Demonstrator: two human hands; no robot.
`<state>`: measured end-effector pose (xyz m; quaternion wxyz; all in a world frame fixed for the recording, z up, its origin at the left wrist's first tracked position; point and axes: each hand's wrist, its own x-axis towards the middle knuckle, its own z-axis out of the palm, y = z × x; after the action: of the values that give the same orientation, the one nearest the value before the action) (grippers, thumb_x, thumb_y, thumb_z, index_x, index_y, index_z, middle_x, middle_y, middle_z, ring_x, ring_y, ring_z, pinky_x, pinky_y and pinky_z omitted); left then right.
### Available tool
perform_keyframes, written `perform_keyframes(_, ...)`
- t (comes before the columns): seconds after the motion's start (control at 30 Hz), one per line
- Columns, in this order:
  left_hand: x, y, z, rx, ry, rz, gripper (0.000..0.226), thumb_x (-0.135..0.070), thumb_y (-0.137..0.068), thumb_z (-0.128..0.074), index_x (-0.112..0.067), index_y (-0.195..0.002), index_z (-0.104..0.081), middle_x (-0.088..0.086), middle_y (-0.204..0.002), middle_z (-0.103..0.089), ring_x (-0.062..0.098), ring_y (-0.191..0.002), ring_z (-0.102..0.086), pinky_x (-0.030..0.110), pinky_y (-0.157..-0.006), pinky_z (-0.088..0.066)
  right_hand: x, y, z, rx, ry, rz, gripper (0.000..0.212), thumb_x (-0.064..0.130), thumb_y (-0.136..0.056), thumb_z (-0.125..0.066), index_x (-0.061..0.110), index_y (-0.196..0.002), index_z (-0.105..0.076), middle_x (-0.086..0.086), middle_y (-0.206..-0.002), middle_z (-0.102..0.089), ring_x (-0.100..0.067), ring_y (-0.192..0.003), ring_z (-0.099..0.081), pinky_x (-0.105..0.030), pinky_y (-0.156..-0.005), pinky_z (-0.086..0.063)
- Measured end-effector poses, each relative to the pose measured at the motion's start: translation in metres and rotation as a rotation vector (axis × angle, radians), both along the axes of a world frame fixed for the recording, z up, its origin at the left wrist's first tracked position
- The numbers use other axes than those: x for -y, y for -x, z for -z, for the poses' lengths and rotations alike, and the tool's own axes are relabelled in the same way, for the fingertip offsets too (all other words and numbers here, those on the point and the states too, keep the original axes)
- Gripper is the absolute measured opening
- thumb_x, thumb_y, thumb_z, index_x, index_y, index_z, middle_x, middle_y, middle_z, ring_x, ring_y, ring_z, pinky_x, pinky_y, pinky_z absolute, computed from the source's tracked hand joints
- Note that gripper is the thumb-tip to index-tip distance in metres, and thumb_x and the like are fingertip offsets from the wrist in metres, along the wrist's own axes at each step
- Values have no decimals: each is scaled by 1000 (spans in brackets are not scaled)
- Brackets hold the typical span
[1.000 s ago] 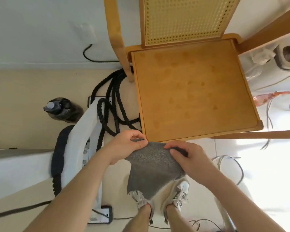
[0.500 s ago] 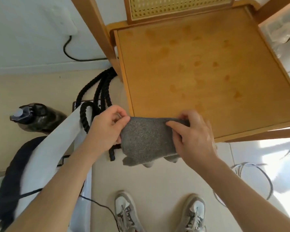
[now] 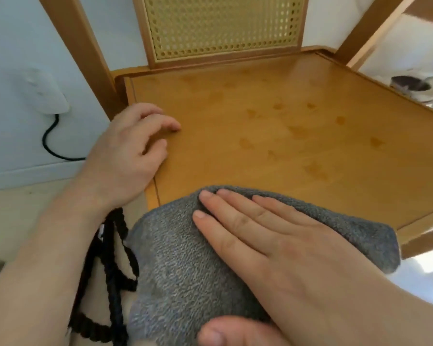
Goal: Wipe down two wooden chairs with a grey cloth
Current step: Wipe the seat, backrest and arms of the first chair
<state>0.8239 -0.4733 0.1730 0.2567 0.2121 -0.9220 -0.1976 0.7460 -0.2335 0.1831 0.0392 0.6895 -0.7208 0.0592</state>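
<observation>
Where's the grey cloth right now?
Low in the head view, the grey cloth drapes over the front edge of the chair seat, under the right hand.

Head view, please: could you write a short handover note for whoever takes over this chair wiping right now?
Left hand: open, resting on the left edge of the chair seat, holding nothing.
Right hand: open, fingers flat, pressing the grey cloth down.
Cloth: on the seat's front left corner, partly hanging off the front edge.
Done: cloth placed on the first chair; no wiped area can be told apart.
Left: wipe the seat, which shows darker marks, and the cane back, then the second chair, not identifiable here.
</observation>
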Motion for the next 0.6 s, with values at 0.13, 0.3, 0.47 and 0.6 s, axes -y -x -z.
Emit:
perform_keyframes(0.13, 6, 0, -1, 144, -64, 69, 63, -58, -74, -30, -31, -127, -51, -12, -138, -40, 5, -132, -31, 28, -108, -23, -2, -1, -7, -26, -77, 130, 81, 68, -90, -22, 11, -146, -39, -10, -154, -33, -22, -142, -31, -39, -114, -25)
perform_keyframes(0.3, -8, 8, -19, 249, -29, -23, 48, -39, -83, -42, -22, -127, -52, -2, -139, -46, 16, -130, -39, 34, -103, -30, 43, -10, -26, 111, -257, 69, 83, 67, -92, -18, 15, -154, 3, -5, -161, 11, -16, -148, 13, -39, -120, 3)
perform_keyframes(0.47, -9, 22, -23, 218, -31, -208, 23, -34, -90, -50, -31, -111, -57, 0, -133, -51, 24, -120, -48, 37, -93, -37, 47, -1, -21, 110, -187, 41, 74, 62, -95, -16, 21, -154, 0, 3, -162, 8, -9, -147, 12, -35, -120, 4)
perform_keyframes(0.6, -15, 24, -24, 302, 8, -292, 36, -45, -89, -48, -28, -121, -52, 1, -138, -47, 26, -123, -47, 40, -97, -39, 9, 12, -24, 98, -215, 72, 66, 60, -96, -9, 30, -153, 3, 13, -160, 12, -1, -145, 16, -30, -120, 6)
